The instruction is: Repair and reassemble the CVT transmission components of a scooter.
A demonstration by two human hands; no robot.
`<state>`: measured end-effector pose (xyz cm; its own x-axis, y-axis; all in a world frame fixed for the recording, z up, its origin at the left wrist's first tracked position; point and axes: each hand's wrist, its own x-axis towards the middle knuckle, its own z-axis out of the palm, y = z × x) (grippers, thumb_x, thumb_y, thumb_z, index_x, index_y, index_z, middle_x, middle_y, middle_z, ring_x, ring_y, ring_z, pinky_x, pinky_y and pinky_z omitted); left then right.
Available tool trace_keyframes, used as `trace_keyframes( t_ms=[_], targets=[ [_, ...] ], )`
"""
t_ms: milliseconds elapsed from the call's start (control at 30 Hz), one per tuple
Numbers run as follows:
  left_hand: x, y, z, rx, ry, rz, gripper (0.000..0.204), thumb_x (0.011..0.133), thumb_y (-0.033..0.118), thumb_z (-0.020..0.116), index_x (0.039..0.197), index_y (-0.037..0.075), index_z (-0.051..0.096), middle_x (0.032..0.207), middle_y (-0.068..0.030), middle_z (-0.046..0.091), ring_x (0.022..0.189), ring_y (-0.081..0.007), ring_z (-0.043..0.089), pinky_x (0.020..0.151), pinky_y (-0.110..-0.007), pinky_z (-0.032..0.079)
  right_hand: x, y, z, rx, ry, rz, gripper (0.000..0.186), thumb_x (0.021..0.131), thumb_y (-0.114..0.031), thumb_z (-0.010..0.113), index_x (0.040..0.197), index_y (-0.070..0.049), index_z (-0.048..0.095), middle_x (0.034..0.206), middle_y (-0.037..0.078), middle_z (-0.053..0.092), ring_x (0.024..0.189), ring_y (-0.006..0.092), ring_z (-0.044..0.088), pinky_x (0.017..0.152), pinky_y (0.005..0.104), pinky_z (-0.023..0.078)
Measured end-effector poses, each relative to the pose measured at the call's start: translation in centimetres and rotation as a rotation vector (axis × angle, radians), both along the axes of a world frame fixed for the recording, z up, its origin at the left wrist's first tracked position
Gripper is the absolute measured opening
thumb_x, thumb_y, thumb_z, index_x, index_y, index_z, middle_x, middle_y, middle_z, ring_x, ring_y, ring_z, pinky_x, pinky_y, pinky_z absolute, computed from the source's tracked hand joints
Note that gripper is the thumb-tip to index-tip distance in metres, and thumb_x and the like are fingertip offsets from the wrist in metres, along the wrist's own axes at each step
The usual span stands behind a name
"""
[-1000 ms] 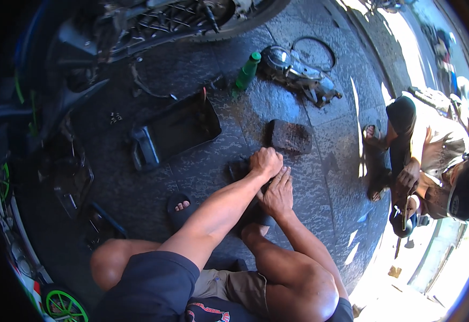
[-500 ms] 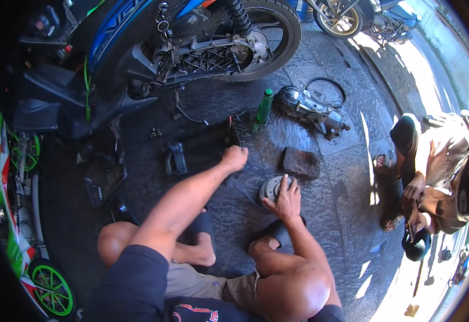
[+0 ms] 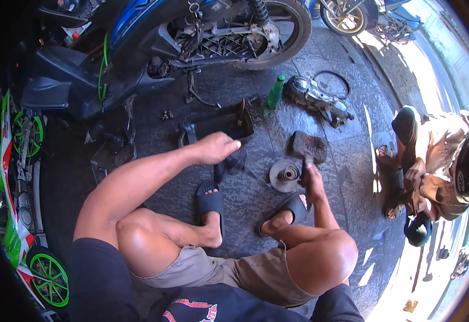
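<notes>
My right hand [image 3: 315, 182] is closed beside a round metal pulley [image 3: 283, 183] that lies on the floor, a coil spring [image 3: 288, 173] standing at its centre. A dark part shows edge-on at the fingers; what it is cannot be made out. My left hand [image 3: 219, 147] is held above the floor with fingers curled and thumb pointing right. Anything inside those fingers is hidden. Just below it is a dark cloth [image 3: 236, 163]. A rough brown block [image 3: 308, 146] lies right beyond my right hand.
A black plastic tray [image 3: 249, 131] is beyond my left hand. Behind stand a green bottle [image 3: 276, 91], an engine casing [image 3: 320, 99], a black belt ring [image 3: 348, 88] and a blue scooter [image 3: 218, 48]. At right, another person [image 3: 433, 166] crouches. Black plastic panels [image 3: 111, 153] lie left.
My right hand has come off the round grey part and now sits at its right; a spring shows on the pulley there. My left hand has moved left. The view has shifted slightly.
</notes>
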<state>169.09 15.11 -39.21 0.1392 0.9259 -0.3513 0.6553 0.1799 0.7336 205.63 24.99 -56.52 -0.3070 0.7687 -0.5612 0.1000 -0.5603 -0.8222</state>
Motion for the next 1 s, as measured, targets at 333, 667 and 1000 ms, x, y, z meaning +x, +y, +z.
trace_keyframes(
  t_ms=[333,667,1000],
  targets=[
    [-6.1,-3.8,10.9,0.229,-0.625,0.490,0.030,0.101,0.032,0.057,0.082,0.009,0.063,0.079,0.0042,0.059,0.074,-0.0043,0.055,0.070,-0.024,0.046,6.1,1.2,0.2,0.310,-0.744,-0.010,0.112,0.075,-0.063,0.074,0.149,0.009,0.032,0.142,0.034,0.047,0.133,0.0419,0.047,0.111,0.0423,0.038],
    [-10.3,-11.5,1.6,0.198,-0.580,1.098,0.030,0.096,0.035,0.064,0.091,0.006,0.070,0.088,-0.0003,0.068,0.079,-0.0105,0.062,0.078,-0.028,0.049,5.0,-0.5,-11.6,0.749,-1.477,0.128,0.109,0.071,-0.063,0.077,0.145,0.005,0.037,0.141,0.030,0.047,0.130,0.0464,0.045,0.109,0.0541,0.036],
    [-17.4,-17.6,0.9,0.640,-1.040,1.757,0.036,0.103,0.038,0.050,0.112,0.005,0.062,0.108,-0.0090,0.070,0.102,-0.0251,0.068,0.099,-0.046,0.052,12.0,-1.0,-11.9,0.687,-1.282,0.020,0.085,0.092,-0.055,0.061,0.146,0.006,0.038,0.141,0.033,0.045,0.130,0.0460,0.044,0.109,0.0501,0.037]
  ],
)
